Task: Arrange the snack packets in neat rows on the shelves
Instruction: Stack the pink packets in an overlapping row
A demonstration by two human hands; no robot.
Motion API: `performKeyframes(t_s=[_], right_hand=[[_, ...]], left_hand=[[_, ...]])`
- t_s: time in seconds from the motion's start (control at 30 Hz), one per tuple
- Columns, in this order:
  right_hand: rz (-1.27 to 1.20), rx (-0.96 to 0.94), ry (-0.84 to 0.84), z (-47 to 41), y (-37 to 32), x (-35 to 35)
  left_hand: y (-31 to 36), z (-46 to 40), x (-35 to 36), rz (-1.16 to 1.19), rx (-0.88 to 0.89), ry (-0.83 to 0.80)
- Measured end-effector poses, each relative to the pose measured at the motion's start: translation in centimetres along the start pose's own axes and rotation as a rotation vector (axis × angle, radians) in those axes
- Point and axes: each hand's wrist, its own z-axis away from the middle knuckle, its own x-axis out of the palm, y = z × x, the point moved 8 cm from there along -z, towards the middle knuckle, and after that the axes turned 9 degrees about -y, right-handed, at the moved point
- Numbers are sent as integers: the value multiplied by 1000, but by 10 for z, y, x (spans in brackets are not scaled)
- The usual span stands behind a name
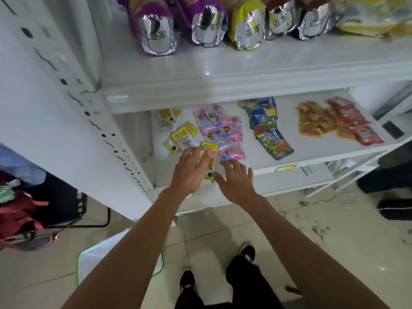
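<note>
Your left hand (189,169) pinches a yellow packet (210,160) over the lower shelf (312,150); your right hand (236,181) hovers beside it, fingers spread.

Your left hand (189,172) grips a yellow packet (209,161); pink packets (231,152) lie just beyond your right hand (236,181).

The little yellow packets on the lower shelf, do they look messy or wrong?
Yes. The small yellow snack packets lie scattered and tilted at different angles at the white lower shelf's left end, not in a row. The left hand grips one yellow packet. The pink packets beside them overlap crookedly too.
</note>
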Motion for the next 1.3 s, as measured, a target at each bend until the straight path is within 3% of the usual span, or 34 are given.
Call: performKeyframes(t_s=[0.13, 0.27, 0.4, 0.5, 0.9, 1.0, 1.1, 1.17, 1.3], right_hand=[[-54, -90, -68, -48, -5, -12], [-9, -182, -197, -94, 1, -14], [80, -252, -242, -131, 4, -24], [-9, -256, -301, -151, 5, -20], [141, -398, -95, -267, -33, 2], [171, -371, -30, -293, -39, 12], [144, -377, -29, -315, -39, 26], [142, -398, 18, -322, -38, 26], [55, -454, 122, -325, -35, 25]], left_hand=[[-6, -34, 4, 124, -71, 91], [-7, -54, -5, 46, -113, 175], [-11, -66, -9, -69, -266, 191], [-18, -73, -14, -104, -287, 226], [-124, -139, -60, -145, -358, 411], [-138, -165, -64, -195, -279, 496], [-127, -180, -60, -233, -59, 680], [-123, -195, -50, -211, 55, 700], [-128, -201, -37, -271, 126, 758]])
